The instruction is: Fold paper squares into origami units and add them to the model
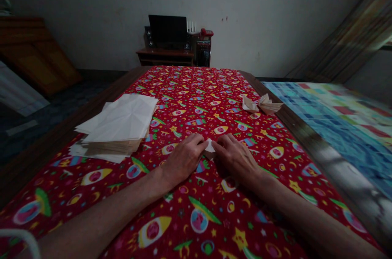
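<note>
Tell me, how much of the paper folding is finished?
Done: a folded paper shape sits near the right edge of the red patterned cloth. In hand: the left hand and right hand meet on a small white paper piece. Left: a pile of creased paper lies on the left, apparently not folded up yet.

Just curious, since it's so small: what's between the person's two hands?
The head view shows a small piece of white paper between the left hand and the right hand, with the fingertips of both hands right up against it.
</note>
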The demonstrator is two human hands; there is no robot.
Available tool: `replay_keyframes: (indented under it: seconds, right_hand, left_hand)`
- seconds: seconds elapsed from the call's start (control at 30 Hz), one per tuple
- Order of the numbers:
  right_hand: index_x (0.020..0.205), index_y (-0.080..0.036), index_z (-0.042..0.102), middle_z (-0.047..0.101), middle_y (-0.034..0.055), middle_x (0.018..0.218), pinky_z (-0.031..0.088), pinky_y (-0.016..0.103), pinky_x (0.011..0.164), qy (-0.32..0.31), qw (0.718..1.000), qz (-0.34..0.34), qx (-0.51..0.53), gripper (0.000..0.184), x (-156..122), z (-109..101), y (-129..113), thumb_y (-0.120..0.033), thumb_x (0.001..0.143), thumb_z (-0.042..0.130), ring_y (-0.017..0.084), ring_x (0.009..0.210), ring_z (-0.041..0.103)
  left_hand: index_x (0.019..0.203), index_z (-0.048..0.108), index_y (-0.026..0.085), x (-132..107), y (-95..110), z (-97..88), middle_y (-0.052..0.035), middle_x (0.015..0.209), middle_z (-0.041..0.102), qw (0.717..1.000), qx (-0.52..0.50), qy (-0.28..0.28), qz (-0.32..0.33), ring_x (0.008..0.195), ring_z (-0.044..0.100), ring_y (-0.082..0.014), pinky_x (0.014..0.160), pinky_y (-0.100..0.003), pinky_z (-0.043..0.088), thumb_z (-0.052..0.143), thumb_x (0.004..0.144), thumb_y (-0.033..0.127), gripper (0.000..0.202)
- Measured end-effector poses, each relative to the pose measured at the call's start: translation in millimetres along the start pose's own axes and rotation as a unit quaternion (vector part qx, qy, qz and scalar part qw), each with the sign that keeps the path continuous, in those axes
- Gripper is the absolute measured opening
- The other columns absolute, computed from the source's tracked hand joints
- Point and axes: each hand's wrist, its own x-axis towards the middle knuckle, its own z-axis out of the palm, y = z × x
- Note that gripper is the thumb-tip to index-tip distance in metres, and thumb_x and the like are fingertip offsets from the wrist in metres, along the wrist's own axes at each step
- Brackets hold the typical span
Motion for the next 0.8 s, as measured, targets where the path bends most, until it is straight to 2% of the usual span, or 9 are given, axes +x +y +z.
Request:
replay_keyframes:
  seconds: [0.13,0.27,0.37,0.43,0.5,0.57,0.63,0.73,0.8]
  right_hand:
    - [0.101,-0.016,0.059,0.057,0.0089,0.093,0.037,0.031,0.062,-0.001,0.999,-0.04,0.011,0.018,-6,0,3,-0.01,0.085,0.054,0.02,0.078,0.047]
    - [0.107,-0.018,0.057,0.055,0.0076,0.094,0.038,0.031,0.066,0.01,0.997,-0.052,0.054,0.024,-14,2,8,-0.01,0.084,0.054,0.02,0.082,0.046]
    - [0.099,-0.019,0.06,0.055,0.0051,0.087,0.036,0.029,0.063,0.026,0.993,-0.048,0.107,0.017,-20,7,12,-0.013,0.084,0.055,0.017,0.076,0.046]
    - [0.089,-0.02,0.063,0.055,0.0032,0.081,0.035,0.026,0.059,0.048,0.986,-0.024,0.156,0.011,-23,11,13,-0.016,0.086,0.053,0.015,0.07,0.047]
    - [0.081,-0.019,0.064,0.056,0.0024,0.075,0.034,0.024,0.056,0.068,0.974,0.011,0.215,0.016,-24,12,13,-0.018,0.089,0.05,0.013,0.064,0.047]
    - [0.081,-0.018,0.066,0.059,0.0027,0.075,0.036,0.023,0.056,0.077,0.958,0.043,0.275,0.019,-21,12,12,-0.02,0.09,0.05,0.011,0.063,0.05]
    - [0.083,-0.017,0.066,0.061,0.0027,0.076,0.038,0.022,0.058,0.079,0.945,0.064,0.311,0.017,-18,10,11,-0.022,0.09,0.052,0.012,0.065,0.053]
    - [0.083,-0.017,0.065,0.061,0.0023,0.074,0.037,0.023,0.059,0.076,0.947,0.09,0.298,0.018,-13,8,9,-0.025,0.091,0.051,0.012,0.066,0.054]
    - [0.08,-0.017,0.064,0.059,0.0023,0.072,0.036,0.024,0.059,0.073,0.958,0.101,0.26,0.021,-11,8,6,-0.026,0.092,0.049,0.013,0.064,0.052]
  left_hand:
    - [0.107,0.057,0.016,-1,0,-6.8,-0.0063,0.097,0.056,0.998,0.043,-0.044,0.031,0.093,0.052,-0.0202,0.083,-0.035,0.048,0.044,0.092,0.013,0.019]
    - [0.107,0.056,0.016,-2,-4,-14.0,-0.0065,0.1,0.056,0.994,0.049,-0.069,0.063,0.094,0.052,-0.0198,0.083,-0.034,0.048,0.046,0.092,0.015,0.018]
    - [0.105,0.057,0.016,-4,-7,-15.6,-0.0063,0.101,0.056,0.994,0.044,-0.076,0.068,0.095,0.052,-0.0194,0.083,-0.033,0.048,0.047,0.092,0.015,0.017]
    - [0.102,0.06,0.017,-6,-9,-13.1,-0.0061,0.1,0.057,0.996,0.014,-0.061,0.063,0.095,0.053,-0.0185,0.082,-0.032,0.048,0.047,0.092,0.016,0.016]
    - [0.096,0.062,0.017,-8,-12,-7.9,-0.0056,0.098,0.059,0.998,-0.046,-0.019,0.05,0.093,0.055,-0.017,0.08,-0.03,0.048,0.047,0.093,0.016,0.016]
    - [0.087,0.064,0.017,-8,-14,-2.1,-0.0041,0.09,0.061,0.993,-0.114,0.037,0.015,0.088,0.057,-0.0156,0.077,-0.028,0.049,0.051,0.09,0.015,0.013]
    - [0.078,0.064,0.017,-6,-16,2.0,-0.0021,0.082,0.06,0.984,-0.162,0.068,-0.04,0.08,0.058,-0.0141,0.072,-0.026,0.048,0.058,0.085,0.014,0.009]
    - [0.073,0.063,0.017,-3,-15,3.5,-0.0003,0.077,0.058,0.978,-0.174,0.064,-0.099,0.073,0.058,-0.0129,0.068,-0.025,0.047,0.062,0.081,0.015,0.009]
    - [0.073,0.061,0.017,-2,-13,2.8,-0.0003,0.078,0.057,0.98,-0.163,0.059,-0.1,0.076,0.057,-0.0136,0.07,-0.026,0.047,0.061,0.083,0.016,0.01]
